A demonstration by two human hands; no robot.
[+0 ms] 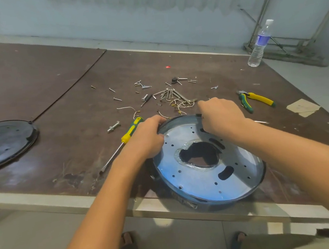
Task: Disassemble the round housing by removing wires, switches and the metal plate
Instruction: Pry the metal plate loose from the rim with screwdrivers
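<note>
The round housing lies tilted at the table's near edge, a dark ring around a shiny metal plate with a large cut-out in its middle and several small holes. My left hand grips the housing's far left rim. My right hand is closed on the far rim at a small black part; what its fingers pinch is hidden. Loose white wires lie on the table just beyond the housing.
A green-and-yellow screwdriver lies left of the housing. Screws, hex keys and bolts are scattered behind it. Yellow-green pliers lie to the right, a water bottle far right, a dark round cover far left.
</note>
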